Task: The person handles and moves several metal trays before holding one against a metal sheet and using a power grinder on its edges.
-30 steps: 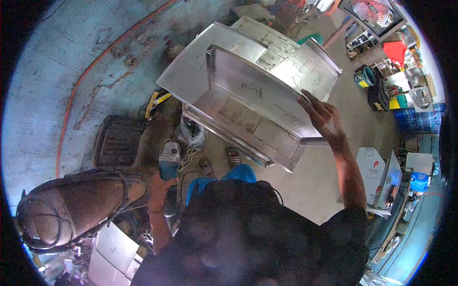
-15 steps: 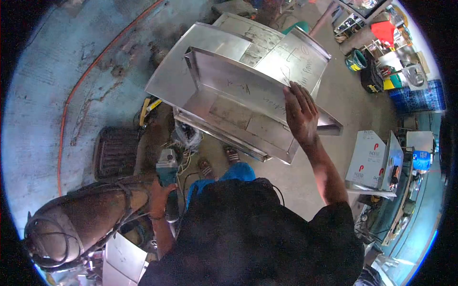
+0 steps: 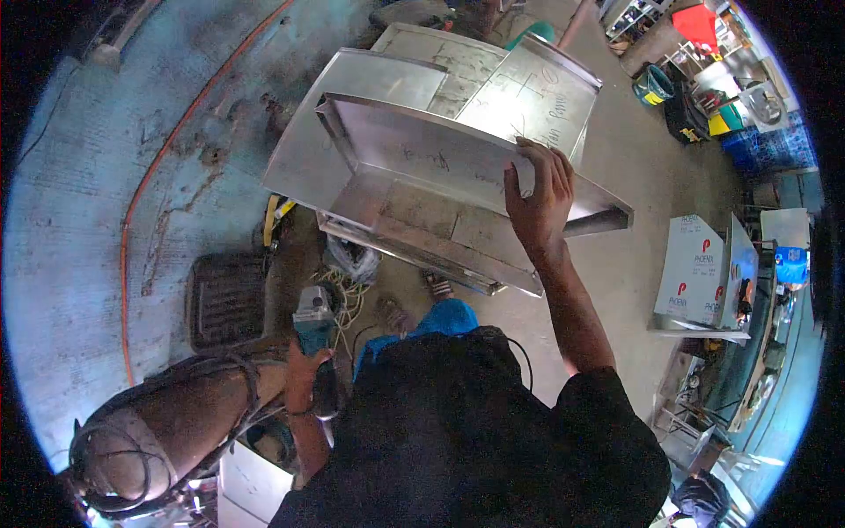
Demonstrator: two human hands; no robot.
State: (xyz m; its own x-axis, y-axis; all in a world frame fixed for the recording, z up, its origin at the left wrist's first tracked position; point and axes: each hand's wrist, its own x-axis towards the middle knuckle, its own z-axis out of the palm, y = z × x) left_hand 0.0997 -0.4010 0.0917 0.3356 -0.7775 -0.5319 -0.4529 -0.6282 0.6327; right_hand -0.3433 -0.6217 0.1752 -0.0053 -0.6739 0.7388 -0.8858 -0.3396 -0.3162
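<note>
My left hand (image 3: pixel 304 378) is closed round the teal body of an angle grinder (image 3: pixel 314 327), low at my left side. Its grey gear head points away from me. With my right hand (image 3: pixel 541 198) I grip the top edge of an upright bent sheet-metal panel (image 3: pixel 414 145); the fingers curl over the edge and the thumb lies apart on the near face. Handwriting marks that face. The panel stands on a metal-topped work table (image 3: pixel 431 251). Behind it lie a flat metal sheet (image 3: pixel 387 81) and another marked sheet (image 3: pixel 532 92).
A large brown cylinder (image 3: pixel 189 414) wrapped in cables lies at my left. Near it are a black plastic case (image 3: pixel 227 301), a clear plastic bag (image 3: pixel 350 257) and loose cords (image 3: pixel 348 299) by my feet. A white-filmed box (image 3: pixel 694 273) stands to the right.
My right hand has shifted left along the panel's edge, and its thumb has spread away from the fingers. The view has turned slightly. The grinder remains in my left hand.
</note>
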